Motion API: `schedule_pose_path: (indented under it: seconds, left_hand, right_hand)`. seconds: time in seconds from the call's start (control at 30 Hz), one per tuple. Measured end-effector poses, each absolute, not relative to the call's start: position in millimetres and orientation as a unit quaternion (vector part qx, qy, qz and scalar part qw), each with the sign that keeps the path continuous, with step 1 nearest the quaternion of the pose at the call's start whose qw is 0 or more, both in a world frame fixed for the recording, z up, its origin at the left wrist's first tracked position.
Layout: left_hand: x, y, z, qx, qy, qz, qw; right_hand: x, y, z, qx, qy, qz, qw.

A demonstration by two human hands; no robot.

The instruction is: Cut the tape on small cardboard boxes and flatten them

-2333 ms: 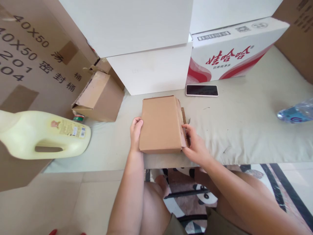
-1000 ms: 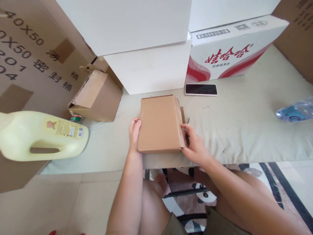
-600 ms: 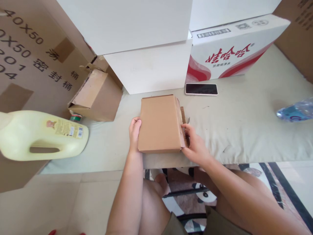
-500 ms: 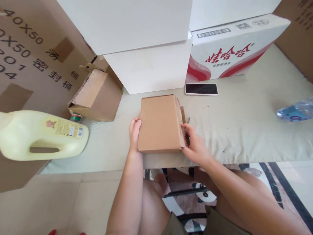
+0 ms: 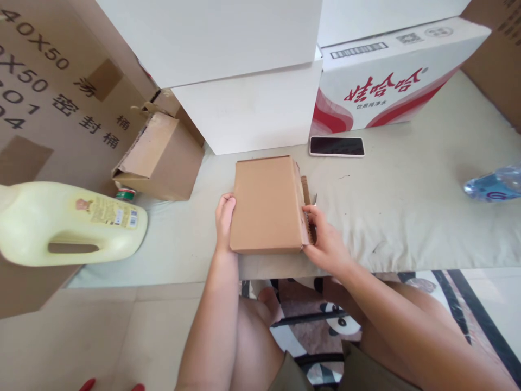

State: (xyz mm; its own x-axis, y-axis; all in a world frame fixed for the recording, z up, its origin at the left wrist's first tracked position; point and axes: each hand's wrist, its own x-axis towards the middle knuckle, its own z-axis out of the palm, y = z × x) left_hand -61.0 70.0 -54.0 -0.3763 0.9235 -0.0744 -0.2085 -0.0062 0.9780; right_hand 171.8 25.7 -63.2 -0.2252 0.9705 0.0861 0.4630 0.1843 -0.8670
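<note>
Head: carton point(image 5: 264, 206) on pale cloth point(image 5: 419, 190), tiled floor point(image 5: 97, 331) below

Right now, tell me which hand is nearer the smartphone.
Right. The right hand lies almost straight below the smartphone in the picture; the left hand is below and well to its left.

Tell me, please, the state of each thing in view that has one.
Brown box: ragged at its right end, held between left hand and right hand.
Phone: face up, screen dark.
Cloth: wrinkled near its front edge.
Smaller brown carton: ragged along its upper edge.
Red-and-white carton: top closed.
Yellow jug: top outside picture, capped or not unclear.
Water bottle: top also out of view.
</note>
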Motion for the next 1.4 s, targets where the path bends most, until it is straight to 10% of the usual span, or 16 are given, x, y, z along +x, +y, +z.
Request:
schedule_pose_path:
  seconds: [1.4]
  left_hand:
    - [-60.5,69.2,-54.8,0.321,0.538,0.63,0.46]
  right_hand:
    - [172.0,25.0,-68.9,-0.506,-0.706,0.36,0.342]
